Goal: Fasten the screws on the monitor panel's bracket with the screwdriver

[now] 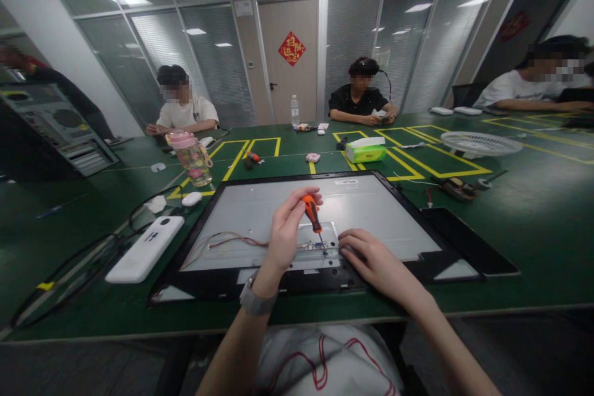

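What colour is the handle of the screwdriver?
The screwdriver handle is orange; the head view shows it best.

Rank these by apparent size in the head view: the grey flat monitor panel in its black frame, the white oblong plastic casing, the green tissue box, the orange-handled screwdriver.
1. grey monitor panel
2. white oblong casing
3. green tissue box, farther off, so real size unsure
4. orange-handled screwdriver, in the left hand

Your left hand (pixel 285 232) grips an orange screwdriver (pixel 312 213), tip down on the metal bracket (pixel 320 246) of a monitor panel (pixel 260 210) lying flat on the green tabletop (pixel 533 229). Your right hand (pixel 371 257) rests just beside it on the bracket. Thin coloured wires (pixel 223 240) trail left across the panel; a white casing (pixel 146 249) lies near its left edge
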`<state>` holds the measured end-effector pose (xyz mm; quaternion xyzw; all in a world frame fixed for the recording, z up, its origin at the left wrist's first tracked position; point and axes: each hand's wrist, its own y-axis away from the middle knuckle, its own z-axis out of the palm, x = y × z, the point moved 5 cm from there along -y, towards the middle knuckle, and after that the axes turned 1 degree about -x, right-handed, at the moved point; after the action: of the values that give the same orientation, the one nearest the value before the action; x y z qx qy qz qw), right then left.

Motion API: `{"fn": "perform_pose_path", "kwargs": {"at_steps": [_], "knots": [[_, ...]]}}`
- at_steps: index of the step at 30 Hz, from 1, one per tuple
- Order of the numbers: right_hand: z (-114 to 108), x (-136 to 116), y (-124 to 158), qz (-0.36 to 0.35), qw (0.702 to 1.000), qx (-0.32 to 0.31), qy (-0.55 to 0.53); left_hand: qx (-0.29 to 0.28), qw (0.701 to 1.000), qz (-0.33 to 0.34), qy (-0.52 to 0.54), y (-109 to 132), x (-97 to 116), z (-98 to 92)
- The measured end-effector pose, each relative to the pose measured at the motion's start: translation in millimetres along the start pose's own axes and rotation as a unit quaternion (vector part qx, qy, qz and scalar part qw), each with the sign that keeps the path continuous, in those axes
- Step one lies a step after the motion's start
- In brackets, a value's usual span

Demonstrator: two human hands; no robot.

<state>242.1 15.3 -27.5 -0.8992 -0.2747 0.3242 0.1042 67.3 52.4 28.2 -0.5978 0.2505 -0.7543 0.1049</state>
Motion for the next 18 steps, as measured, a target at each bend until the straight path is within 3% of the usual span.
{"fn": "perform_pose_path", "kwargs": {"at_steps": [3,7,14,18], "knots": [[0,0,0,0.002,1.0,-0.005,-0.001,-0.002,1.0,0.004,-0.026,0,3,2.3],[0,0,0,0.001,1.0,-0.004,0.0,0.053,0.992,0.046,-0.109,-1,12,-0.3],[0,-1,0,0.003,1.0,-0.007,0.004,0.044,0.996,0.026,-0.068,0,8,-0.8],[0,-2,0,0.003,1.0,-0.008,0.005,0.064,0.989,0.063,-0.115,-1,15,-1.2]]}}
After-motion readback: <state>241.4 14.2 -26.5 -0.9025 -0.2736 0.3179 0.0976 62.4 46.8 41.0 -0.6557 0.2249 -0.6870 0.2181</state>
